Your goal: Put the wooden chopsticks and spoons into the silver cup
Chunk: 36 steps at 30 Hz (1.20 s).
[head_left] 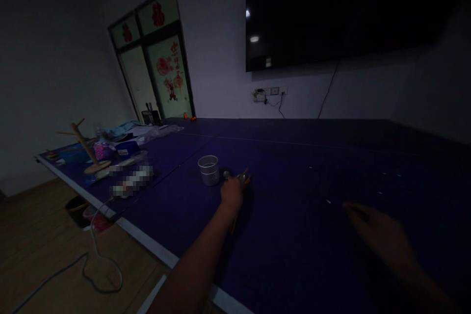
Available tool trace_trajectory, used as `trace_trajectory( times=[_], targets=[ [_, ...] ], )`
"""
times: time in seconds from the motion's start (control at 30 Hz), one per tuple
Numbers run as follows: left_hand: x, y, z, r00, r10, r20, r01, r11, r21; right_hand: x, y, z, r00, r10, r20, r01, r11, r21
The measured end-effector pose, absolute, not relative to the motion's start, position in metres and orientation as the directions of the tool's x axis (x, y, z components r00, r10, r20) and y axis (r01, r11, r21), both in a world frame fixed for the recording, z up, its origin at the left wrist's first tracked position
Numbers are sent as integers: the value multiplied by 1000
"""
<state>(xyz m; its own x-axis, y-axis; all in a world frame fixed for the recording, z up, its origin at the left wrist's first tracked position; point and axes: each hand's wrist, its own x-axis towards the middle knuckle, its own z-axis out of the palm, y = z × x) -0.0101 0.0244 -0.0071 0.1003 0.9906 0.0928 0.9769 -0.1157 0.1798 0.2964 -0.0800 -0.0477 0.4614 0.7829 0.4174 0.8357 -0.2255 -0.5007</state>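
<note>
My left hand [231, 194] is closed around a small bundle of thin wooden chopsticks [234, 224] and metal spoons [242, 177]. The stick ends show beyond the fist and below it; how many there are is hidden. Just left of this hand, a silver metal utensil cup [209, 171] with holes near its base stands upright on the dark blue table. My right hand [379, 230] hovers at the right over the table, its fingers loosely stretched toward the left. Nothing shows in it, though the light is dim.
On the table's left stand a wooden peg stand [86, 147], a blue box [127, 148] and plastic bags. A power strip [132, 181], partly blurred out, trails a cable [93, 243] to the floor. Small white scraps [328, 201] dot the right side. A television hangs on the wall.
</note>
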Motion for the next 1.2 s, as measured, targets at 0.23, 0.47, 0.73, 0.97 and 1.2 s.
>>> trace_trajectory(
  times=[0.23, 0.47, 0.73, 0.97, 1.2],
  targets=[
    [-12, 25, -14, 131, 980, 148, 966, -159, 204, 293, -81, -46, 456, 818, 351, 818, -230, -528],
    [-15, 26, -17, 152, 971, 183, 963, -187, 193, 285, -84, -41, 437, 823, 364, 835, -221, -503],
    [-16, 26, -13, 169, 972, 163, 964, -198, 177, 281, -85, -42, 445, 799, 404, 818, -180, -546],
    [-17, 23, -7, 198, 951, 235, 954, -242, 177, 283, -82, -48, 416, 788, 454, 853, -166, -494],
    [-18, 24, -12, 167, 971, 172, 967, -196, 164, 280, -80, -49, 421, 780, 464, 854, -167, -493]
  ],
)
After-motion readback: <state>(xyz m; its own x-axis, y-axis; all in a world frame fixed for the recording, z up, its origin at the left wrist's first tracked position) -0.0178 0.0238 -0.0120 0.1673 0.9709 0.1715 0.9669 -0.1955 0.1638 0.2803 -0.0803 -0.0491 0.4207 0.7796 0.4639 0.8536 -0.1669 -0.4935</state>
